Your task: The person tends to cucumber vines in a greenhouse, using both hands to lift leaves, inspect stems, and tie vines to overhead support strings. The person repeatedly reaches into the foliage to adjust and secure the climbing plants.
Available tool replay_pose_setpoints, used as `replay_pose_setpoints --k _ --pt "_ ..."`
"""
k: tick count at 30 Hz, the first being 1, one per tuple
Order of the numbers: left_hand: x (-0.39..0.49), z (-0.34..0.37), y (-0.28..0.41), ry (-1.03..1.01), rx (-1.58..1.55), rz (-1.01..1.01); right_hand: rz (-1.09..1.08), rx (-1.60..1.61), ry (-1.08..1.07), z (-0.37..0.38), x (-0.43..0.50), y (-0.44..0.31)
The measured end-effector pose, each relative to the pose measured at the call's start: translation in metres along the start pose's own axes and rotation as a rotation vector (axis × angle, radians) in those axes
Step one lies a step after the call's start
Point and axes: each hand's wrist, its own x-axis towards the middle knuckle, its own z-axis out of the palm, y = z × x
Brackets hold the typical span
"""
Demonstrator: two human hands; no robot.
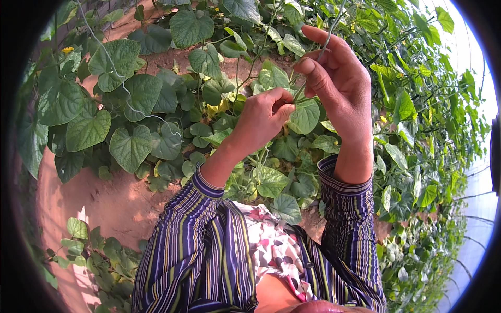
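Note:
My left hand (260, 113) pinches a thin green vine stem (300, 93) between thumb and fingertips. Just above and to the right, my right hand (346, 84) has its thumb and fingers curled around a pale grey twine (332, 25), with the index finger raised. The twine runs up out of the picture from those fingers. Where the stem and twine meet between the hands is partly covered by my fingers. Below the pinch hangs a broad green leaf (304, 117) of the cucumber-like vine.
A loose white string (121, 76) dangles over leaves at the left, its end curled. Dense leafy vines (415, 113) with small yellow flowers rise at the right, beside plastic greenhouse film (475, 211) on thin hoops. Bare brown soil (113, 199) lies between the plant rows.

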Motion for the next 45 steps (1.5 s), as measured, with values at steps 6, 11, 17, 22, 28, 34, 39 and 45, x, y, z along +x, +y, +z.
replay_pose_setpoints --k 6,11,17,22,28,34,39,45 --pt "-0.006 -0.001 -0.010 0.192 -0.116 0.236 0.071 0.044 0.110 -0.041 0.016 -0.001" --pt "-0.001 -0.005 -0.002 0.072 0.098 0.430 0.232 0.161 -0.324 -0.046 0.048 0.027" --pt "0.026 -0.012 -0.026 -0.005 0.231 0.260 0.210 0.411 0.325 -0.066 0.020 0.072" --pt "0.038 -0.015 -0.025 -0.013 0.209 0.332 0.660 0.231 0.157 -0.064 -0.115 0.131" --pt "0.041 0.011 -0.019 0.024 -0.091 0.298 0.941 -0.129 -0.178 0.041 -0.177 0.189" --pt "0.037 0.024 -0.043 0.030 -0.394 0.295 0.961 -0.129 -0.164 0.049 -0.185 0.222" --pt "0.010 -0.020 -0.053 0.131 -0.435 -0.029 0.885 -0.099 -0.016 0.035 -0.157 0.252" --pt "-0.053 -0.039 -0.094 0.186 -0.231 -0.343 0.918 0.093 0.086 0.028 -0.054 0.262"
